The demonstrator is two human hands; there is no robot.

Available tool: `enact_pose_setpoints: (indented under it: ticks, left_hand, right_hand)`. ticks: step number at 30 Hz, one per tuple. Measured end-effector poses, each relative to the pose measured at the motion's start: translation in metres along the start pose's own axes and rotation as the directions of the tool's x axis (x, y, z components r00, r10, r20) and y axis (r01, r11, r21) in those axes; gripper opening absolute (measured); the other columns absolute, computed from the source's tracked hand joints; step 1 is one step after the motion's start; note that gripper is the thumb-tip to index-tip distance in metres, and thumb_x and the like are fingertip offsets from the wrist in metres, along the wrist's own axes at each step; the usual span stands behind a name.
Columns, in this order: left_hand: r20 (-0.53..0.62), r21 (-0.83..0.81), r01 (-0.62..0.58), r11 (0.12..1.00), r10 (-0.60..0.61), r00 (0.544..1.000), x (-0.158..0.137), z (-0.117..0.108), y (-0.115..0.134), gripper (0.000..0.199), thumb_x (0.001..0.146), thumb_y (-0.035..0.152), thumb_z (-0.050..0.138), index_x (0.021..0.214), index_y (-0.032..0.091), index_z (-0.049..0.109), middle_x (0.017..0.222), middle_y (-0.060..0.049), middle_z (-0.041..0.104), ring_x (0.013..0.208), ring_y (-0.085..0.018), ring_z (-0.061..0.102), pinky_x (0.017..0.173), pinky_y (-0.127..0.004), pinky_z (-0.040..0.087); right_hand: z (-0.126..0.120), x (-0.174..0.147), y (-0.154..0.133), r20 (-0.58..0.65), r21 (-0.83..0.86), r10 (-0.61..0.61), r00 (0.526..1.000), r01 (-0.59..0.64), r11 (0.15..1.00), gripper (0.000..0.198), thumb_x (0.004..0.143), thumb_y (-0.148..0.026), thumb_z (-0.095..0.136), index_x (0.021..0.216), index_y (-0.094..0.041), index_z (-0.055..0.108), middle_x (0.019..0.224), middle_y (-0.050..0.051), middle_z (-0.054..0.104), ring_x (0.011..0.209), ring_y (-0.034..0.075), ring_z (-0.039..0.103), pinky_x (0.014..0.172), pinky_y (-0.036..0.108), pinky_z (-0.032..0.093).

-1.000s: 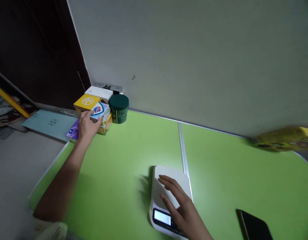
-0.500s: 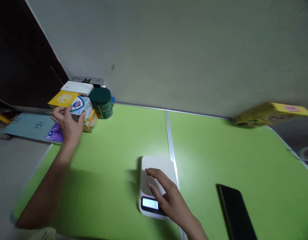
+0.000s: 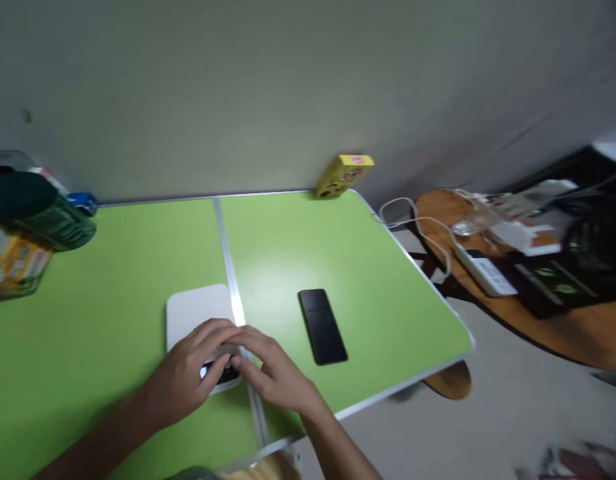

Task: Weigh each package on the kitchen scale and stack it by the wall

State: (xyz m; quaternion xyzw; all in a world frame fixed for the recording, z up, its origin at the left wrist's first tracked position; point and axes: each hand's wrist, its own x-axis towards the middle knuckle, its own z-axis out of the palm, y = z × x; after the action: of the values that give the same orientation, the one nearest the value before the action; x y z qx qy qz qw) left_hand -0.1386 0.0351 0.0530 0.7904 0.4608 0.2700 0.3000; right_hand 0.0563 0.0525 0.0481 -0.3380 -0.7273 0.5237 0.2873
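Note:
A white kitchen scale (image 3: 193, 310) with a small display lies on the green table. My left hand (image 3: 191, 367) is over its front part, fingers curved and thumb apart. From the right, my right hand (image 3: 268, 367) reaches over the scale's front corner, its fingers also bent and spread from the thumb. The fingertips of both hands meet above the display, which they partly cover. Nothing shows between the fingers of either hand. A black phone (image 3: 323, 327) lies flat to the right of my right hand.
A yellow box (image 3: 343, 175) stands at the table's back right, near the wall. On the left are a dark green tub (image 3: 43, 210), an orange-and-white box (image 3: 23, 263) and a small blue item (image 3: 83, 202). A brown side table (image 3: 578, 333) to the right holds cables and a power strip (image 3: 485, 272).
The view has swung right. My left hand has left the boxes at the left and come to the scale, where it meets my right hand.

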Motion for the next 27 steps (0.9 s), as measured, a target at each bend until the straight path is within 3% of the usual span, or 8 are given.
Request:
enact_pose_setpoints:
  ticks: [6,11,13,15,18,21,24,27]
  left_hand:
    - [0.216,-0.076,0.005,0.997,0.012,0.976,0.051,0.034,0.024,0.042,0.092,0.021,0.049,0.133,0.031,0.052,0.123,-0.006,0.064,0.108,-0.02,0.065,0.093,-0.034,0.056]
    - [0.254,-0.075,0.004,0.997,0.015,0.967,0.14,0.053,0.015,0.049,0.089,0.023,0.051,0.137,0.029,0.051,0.142,-0.007,0.054,0.129,-0.025,0.053,0.109,-0.045,0.044]
    - [0.221,-0.124,0.026,0.992,0.002,0.975,0.187,0.06,0.006,0.051,0.087,0.024,0.052,0.138,0.024,0.051,0.142,-0.01,0.054,0.13,-0.026,0.052,0.111,-0.047,0.04]
    - [0.2,-0.213,0.092,0.973,-0.049,0.979,0.239,0.068,-0.003,0.056,0.084,0.023,0.052,0.14,0.019,0.048,0.143,-0.014,0.052,0.128,-0.028,0.054,0.109,-0.049,0.042]
    - [0.18,-0.368,0.208,0.906,-0.15,0.972,0.32,0.081,-0.014,0.067,0.079,0.018,0.055,0.144,0.015,0.041,0.149,-0.019,0.043,0.13,-0.032,0.052,0.105,-0.051,0.044]
    - [0.137,-0.463,0.231,0.856,-0.188,0.973,0.402,0.099,-0.018,0.075,0.073,0.008,0.057,0.145,0.014,0.038,0.152,-0.021,0.039,0.134,-0.035,0.046,0.108,-0.052,0.039]
    - [0.092,-0.501,0.184,0.846,-0.16,0.983,0.473,0.121,-0.018,0.077,0.069,-0.001,0.058,0.142,0.014,0.039,0.147,-0.019,0.046,0.135,-0.032,0.045,0.11,-0.047,0.039]
    - [0.044,-0.544,0.144,0.827,-0.143,0.989,0.521,0.143,-0.018,0.073,0.069,-0.004,0.06,0.138,0.011,0.041,0.14,-0.018,0.054,0.13,-0.027,0.051,0.109,-0.041,0.04]
  right_hand:
    - [-0.063,-0.034,0.021,0.029,0.021,0.032,0.999,-0.033,0.999,0.034,0.089,-0.021,0.057,0.122,-0.022,0.062,0.123,0.007,0.067,0.115,0.019,0.061,0.101,0.039,0.047]
    - [-0.16,-0.026,0.084,-0.228,0.129,0.147,0.962,-0.12,0.984,0.036,0.087,-0.032,0.059,0.122,-0.024,0.061,0.12,0.01,0.069,0.11,0.021,0.065,0.098,0.046,0.05]
    - [-0.211,-0.004,0.117,-0.408,0.202,0.215,0.887,-0.142,0.969,0.041,0.081,-0.033,0.063,0.121,-0.022,0.06,0.122,0.012,0.068,0.111,0.024,0.066,0.097,0.048,0.051]
    - [-0.265,0.025,0.147,-0.621,0.215,0.28,0.732,-0.184,0.959,0.048,0.073,-0.029,0.066,0.12,-0.02,0.06,0.121,0.014,0.068,0.111,0.026,0.066,0.097,0.05,0.051]
    - [-0.342,0.076,0.182,-0.744,0.209,0.285,0.604,-0.195,0.958,0.06,0.071,-0.023,0.06,0.131,-0.021,0.052,0.128,0.014,0.063,0.122,0.027,0.058,0.099,0.052,0.049]
    - [-0.403,0.124,0.203,-0.829,0.205,0.279,0.485,-0.202,0.958,0.074,0.067,-0.018,0.057,0.139,-0.021,0.042,0.139,0.013,0.054,0.134,0.027,0.047,0.105,0.051,0.044]
    - [-0.442,0.16,0.218,-0.871,0.195,0.267,0.412,-0.209,0.958,0.082,0.061,-0.013,0.056,0.141,-0.017,0.038,0.146,0.015,0.046,0.138,0.029,0.04,0.106,0.05,0.042]
    - [-0.46,0.176,0.231,-0.873,0.176,0.255,0.416,-0.221,0.959,0.081,0.06,-0.013,0.055,0.139,-0.017,0.04,0.143,0.013,0.049,0.132,0.028,0.046,0.101,0.046,0.048]
